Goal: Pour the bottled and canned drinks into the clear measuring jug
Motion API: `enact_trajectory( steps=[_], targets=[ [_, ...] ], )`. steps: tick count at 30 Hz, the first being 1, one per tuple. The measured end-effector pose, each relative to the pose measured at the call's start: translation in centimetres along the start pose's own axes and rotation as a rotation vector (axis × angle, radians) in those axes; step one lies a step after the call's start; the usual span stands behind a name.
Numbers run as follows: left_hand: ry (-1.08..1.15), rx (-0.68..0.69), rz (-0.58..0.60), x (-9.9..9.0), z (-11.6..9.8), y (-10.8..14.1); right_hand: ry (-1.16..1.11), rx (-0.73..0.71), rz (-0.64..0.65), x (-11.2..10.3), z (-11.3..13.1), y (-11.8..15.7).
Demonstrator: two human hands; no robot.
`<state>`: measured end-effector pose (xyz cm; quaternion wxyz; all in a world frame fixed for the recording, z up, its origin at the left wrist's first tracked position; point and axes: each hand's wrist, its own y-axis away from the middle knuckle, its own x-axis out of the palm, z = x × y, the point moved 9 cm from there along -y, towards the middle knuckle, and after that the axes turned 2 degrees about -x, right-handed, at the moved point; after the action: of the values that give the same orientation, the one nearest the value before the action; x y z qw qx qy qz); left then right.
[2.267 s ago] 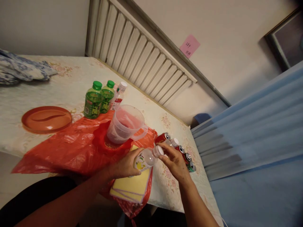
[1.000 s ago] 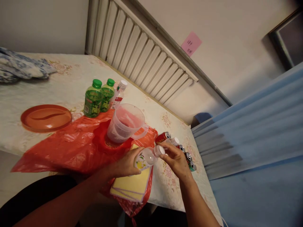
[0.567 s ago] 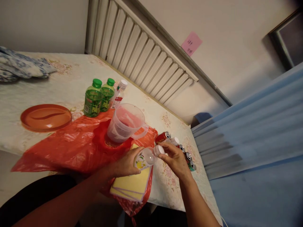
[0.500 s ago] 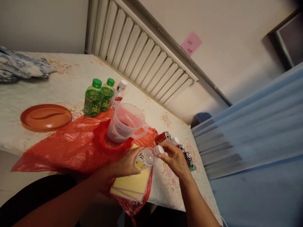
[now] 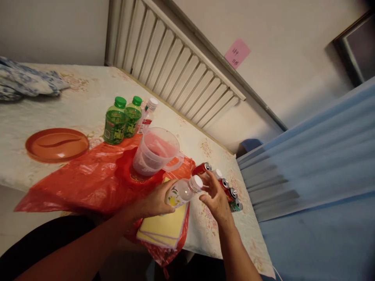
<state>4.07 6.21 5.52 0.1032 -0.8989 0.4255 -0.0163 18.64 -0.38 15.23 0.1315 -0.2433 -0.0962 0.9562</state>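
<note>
My left hand (image 5: 159,200) is wrapped round a clear bottle (image 5: 183,191) with a lemon label, tilted to the right, its white cap on. Just right of the cap, my right hand (image 5: 215,199) has its fingers apart and holds nothing. Yellow cloths (image 5: 162,228) lie beneath the bottle on a red plastic bag (image 5: 79,179). Behind my left hand a translucent pitcher (image 5: 155,152) stands in a red dish (image 5: 124,168).
Two green bottles (image 5: 115,123) and a clear bottle (image 5: 147,117) stand behind the bag. An orange lid (image 5: 57,145) lies left. Several cans (image 5: 200,169) and a white-capped bottle are beyond my right hand. Bunched cloth (image 5: 29,80) lies far left.
My right hand has let go of the bottle's cap and moved slightly right, its fingers spreading. My left hand still holds the bottle in nearly the same place.
</note>
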Motion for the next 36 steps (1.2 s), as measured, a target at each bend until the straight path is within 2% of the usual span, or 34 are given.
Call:
enact_trajectory(
  steps=[4, 7, 11, 14, 19, 22, 25, 28, 32, 36],
  targets=[
    [0.036, 0.005, -0.020, -0.1, 0.0, -0.1, -0.121, 0.123, 0.020, 2.3, -3.6, 2.3],
    [0.034, 0.015, -0.038, 0.0, 0.2, -0.2, -0.207, 0.188, -0.011, 4.6, -4.8, 3.5],
    [-0.036, 0.052, -0.053, 0.3, 0.2, -0.3, -0.156, 0.232, -0.166, 5.9, -4.2, 4.1],
    [-0.077, 0.084, -0.051, 0.6, -0.3, -0.3, -0.032, 0.266, -0.268, 5.8, -3.5, 4.3],
    [-0.022, 0.088, 0.006, 1.3, -0.8, -0.4, 0.026, 0.239, -0.367, 5.1, -2.8, 4.8],
    [0.016, 0.061, 0.099, 2.3, -0.5, -0.5, 0.041, 0.224, -0.415, 4.0, -2.9, 5.3],
    [-0.013, -0.035, 0.139, 2.7, 0.6, -0.6, 0.034, 0.221, -0.449, 2.0, -3.3, 6.0],
    [-0.080, -0.099, 0.132, 2.4, 1.5, -0.7, 0.042, 0.234, -0.513, -1.4, -4.1, 6.9],
    [-0.136, -0.116, 0.145, 2.1, 2.1, -0.5, 0.103, 0.264, -0.669, -6.3, -6.2, 8.0],
    [-0.134, -0.145, 0.178, 2.4, 2.7, -0.5, 0.201, 0.271, -0.779, -9.6, -9.0, 8.2]
  ],
)
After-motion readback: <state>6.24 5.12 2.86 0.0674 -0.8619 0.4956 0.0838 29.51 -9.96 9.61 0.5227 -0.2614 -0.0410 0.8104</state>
